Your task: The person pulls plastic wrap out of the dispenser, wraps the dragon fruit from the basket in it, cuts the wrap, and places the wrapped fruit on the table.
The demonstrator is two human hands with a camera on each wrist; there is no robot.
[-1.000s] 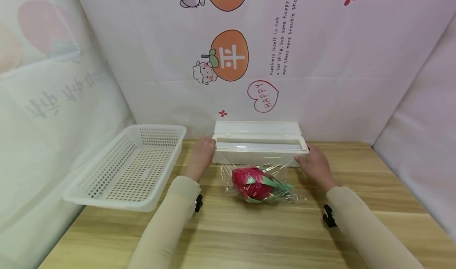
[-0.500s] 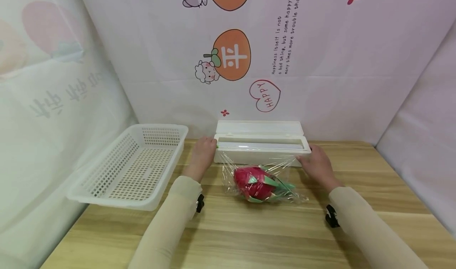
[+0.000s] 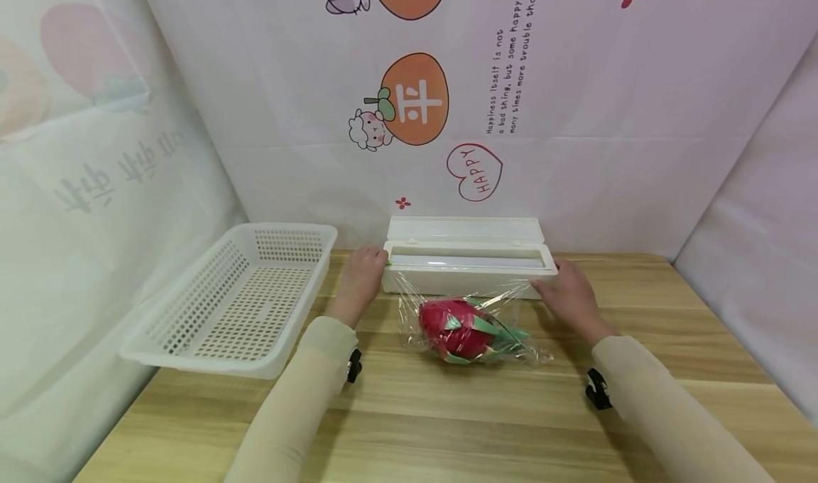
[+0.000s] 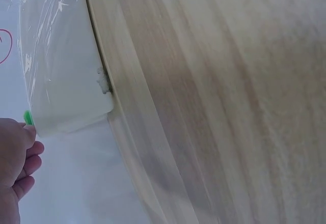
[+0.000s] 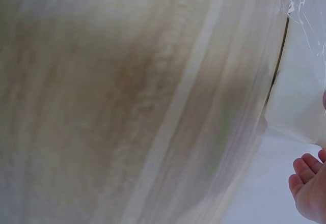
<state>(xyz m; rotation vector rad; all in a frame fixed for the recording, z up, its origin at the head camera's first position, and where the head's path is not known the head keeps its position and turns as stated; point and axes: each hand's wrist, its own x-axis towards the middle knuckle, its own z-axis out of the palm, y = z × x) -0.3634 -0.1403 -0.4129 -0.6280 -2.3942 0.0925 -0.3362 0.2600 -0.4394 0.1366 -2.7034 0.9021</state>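
A long white cling film dispenser [image 3: 460, 283] stands at the back of the table, its lid [image 3: 466, 229] raised. Clear cling film [image 3: 409, 327] runs from its front down over a red dragon fruit [image 3: 444, 327] with green scales, lying on the table. My left hand [image 3: 361, 277] holds the dispenser's left end, fingers curled; in the left wrist view the thumb is at a small green tab [image 4: 27, 117] on its edge. My right hand [image 3: 570, 298] grips the right end, thumb on the front. The right wrist view shows only part of that hand, at the frame's edge.
A white perforated plastic basket [image 3: 268, 366] sits at the left of the wooden table [image 3: 479, 426]. A printed white cloth [image 3: 588, 185] hangs right behind the dispenser, and more white cloth encloses both sides.
The green tab has come into sight beside the left hand since the first frame. The view shifted slightly; both hands, the dispenser and the wrapped dragon fruit otherwise stay in place.
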